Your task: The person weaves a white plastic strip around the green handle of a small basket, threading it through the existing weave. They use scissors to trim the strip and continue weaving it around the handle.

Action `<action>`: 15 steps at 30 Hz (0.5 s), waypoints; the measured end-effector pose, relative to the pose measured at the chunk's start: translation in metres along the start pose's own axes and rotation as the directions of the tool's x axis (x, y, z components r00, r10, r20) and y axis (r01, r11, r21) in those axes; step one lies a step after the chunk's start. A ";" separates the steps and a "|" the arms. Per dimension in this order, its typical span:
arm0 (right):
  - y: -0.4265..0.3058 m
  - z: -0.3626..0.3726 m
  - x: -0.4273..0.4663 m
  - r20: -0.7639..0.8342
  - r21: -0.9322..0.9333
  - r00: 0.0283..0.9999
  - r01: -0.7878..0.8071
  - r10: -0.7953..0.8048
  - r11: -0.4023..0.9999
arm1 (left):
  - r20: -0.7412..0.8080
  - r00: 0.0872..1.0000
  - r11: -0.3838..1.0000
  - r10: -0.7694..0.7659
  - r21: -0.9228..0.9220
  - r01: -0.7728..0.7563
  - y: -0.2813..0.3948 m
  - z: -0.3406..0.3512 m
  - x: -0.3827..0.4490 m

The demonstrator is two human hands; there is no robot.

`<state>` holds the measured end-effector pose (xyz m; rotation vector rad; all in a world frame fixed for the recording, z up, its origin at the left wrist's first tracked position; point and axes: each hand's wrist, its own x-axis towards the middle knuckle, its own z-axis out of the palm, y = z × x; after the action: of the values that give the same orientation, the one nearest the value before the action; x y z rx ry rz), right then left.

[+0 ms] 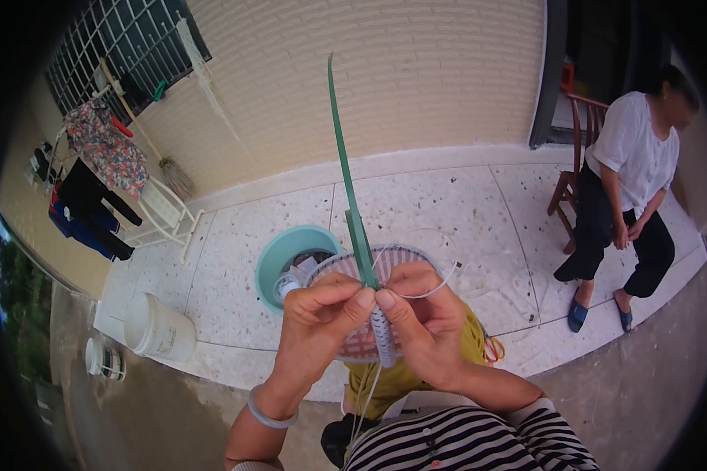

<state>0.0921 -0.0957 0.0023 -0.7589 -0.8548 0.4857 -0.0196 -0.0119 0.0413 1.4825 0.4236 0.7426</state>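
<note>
A woven basket with pink and white stripes rests over my lap, its rim wrapped in pale, dark-flecked lacing. My left hand pinches long green strips against that rim between thumb and fingers. Opposite it, my right hand grips the same spot, the thumbs nearly touching. The green strips point up and away from me, one much longer than the other. A thin white strand loops beside my right fingers, and further pale strands hang below the rim. The fingertips partly hide the point where strips and rim meet.
A turquoise tub holding items stands just beyond the basket. White buckets are at left, below a clothes rack with garments. A person sits at right by a wooden chair. A tan wall rises ahead.
</note>
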 end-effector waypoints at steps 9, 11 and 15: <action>0.001 -0.005 0.002 0.045 -0.065 0.999 0.015 -0.012 0.998 | -0.007 1.000 0.988 -0.015 0.156 0.016 0.018 -0.003 -0.008; 0.002 -0.007 0.003 0.047 -0.047 0.999 0.006 -0.004 0.999 | 0.008 0.999 0.951 0.032 0.307 -0.033 0.025 -0.006 -0.011; 0.005 -0.009 0.003 0.022 -0.046 0.999 0.029 -0.028 0.999 | -0.003 0.995 0.969 -0.102 0.225 0.100 0.038 -0.015 -0.015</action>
<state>0.1011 -0.0943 -0.0037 -0.7839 -0.8981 0.4505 -0.0480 -0.0137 0.0745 1.6619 0.5874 0.6222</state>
